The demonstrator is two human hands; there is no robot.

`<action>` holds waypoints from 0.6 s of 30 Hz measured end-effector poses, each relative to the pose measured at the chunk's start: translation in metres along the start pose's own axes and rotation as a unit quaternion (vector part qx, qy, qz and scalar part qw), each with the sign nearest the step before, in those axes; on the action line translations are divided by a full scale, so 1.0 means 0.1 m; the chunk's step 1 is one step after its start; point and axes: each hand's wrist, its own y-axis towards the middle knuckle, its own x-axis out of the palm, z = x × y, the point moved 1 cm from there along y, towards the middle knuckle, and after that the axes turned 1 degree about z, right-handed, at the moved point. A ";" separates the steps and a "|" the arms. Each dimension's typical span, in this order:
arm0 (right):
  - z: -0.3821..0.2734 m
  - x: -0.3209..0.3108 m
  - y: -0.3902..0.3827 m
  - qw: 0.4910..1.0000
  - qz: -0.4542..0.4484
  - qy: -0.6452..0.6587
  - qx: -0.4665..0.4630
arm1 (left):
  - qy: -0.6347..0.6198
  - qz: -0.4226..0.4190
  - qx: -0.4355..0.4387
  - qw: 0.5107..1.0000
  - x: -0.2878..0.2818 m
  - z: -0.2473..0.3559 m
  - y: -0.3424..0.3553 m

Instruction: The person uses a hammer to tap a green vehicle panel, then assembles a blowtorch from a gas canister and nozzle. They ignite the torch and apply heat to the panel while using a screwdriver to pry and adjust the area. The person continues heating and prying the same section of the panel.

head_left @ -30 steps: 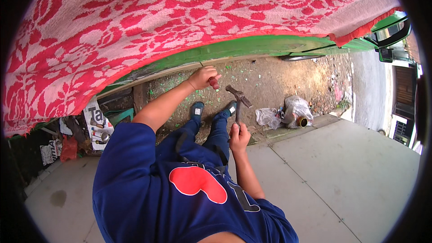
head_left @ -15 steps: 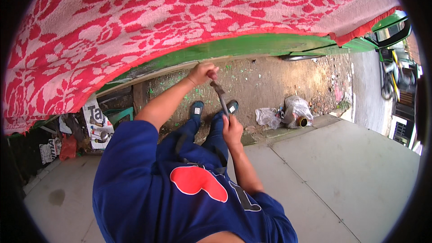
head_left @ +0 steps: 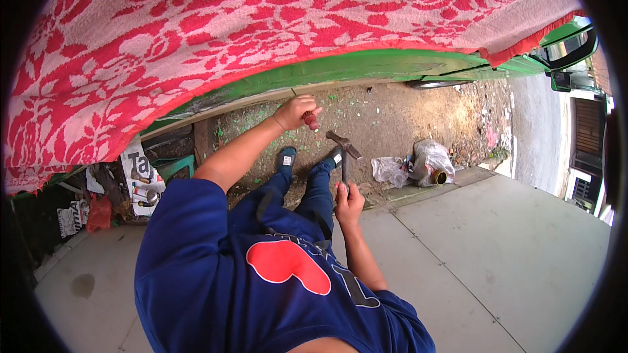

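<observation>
My left hand (head_left: 296,114) is closed around a screwdriver (head_left: 310,121). Its red handle sticks out below my fist, and a bit of thin shaft shows above it, by the lower edge of a green vehicle body (head_left: 392,65). In my right hand (head_left: 349,202) is a hammer (head_left: 345,150), gripped by its dark handle with the head up. The hammer head is apart from the screwdriver handle, to its right and nearer to me. A red and pink floral towel (head_left: 261,19) lies over the green body.
Crumpled plastic bags (head_left: 428,157) and an open can (head_left: 439,177) lie on the dirt at right. At left are another can (head_left: 145,196), a red bag (head_left: 99,213) and a green plastic object (head_left: 175,167). Grey slabs (head_left: 471,248) form the near ground; a road (head_left: 536,131) runs far right.
The hammer has swung away from the screwdriver handle, to the right, along with my right hand. My left hand has stayed nearly in place. A yellow motorbike on the road has left the view.
</observation>
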 end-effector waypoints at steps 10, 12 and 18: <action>-0.20 0.11 0.16 0.999 0.003 0.000 -0.042 | 0.029 -0.010 0.006 0.999 -0.09 0.00 -0.05; -0.21 0.11 0.17 0.999 -0.005 -0.002 -0.039 | 0.029 -0.013 0.002 0.999 -0.09 -0.03 -0.05; -0.33 0.10 0.21 0.999 0.002 0.054 -0.003 | 0.025 -0.018 -0.009 0.999 -0.06 -0.05 0.03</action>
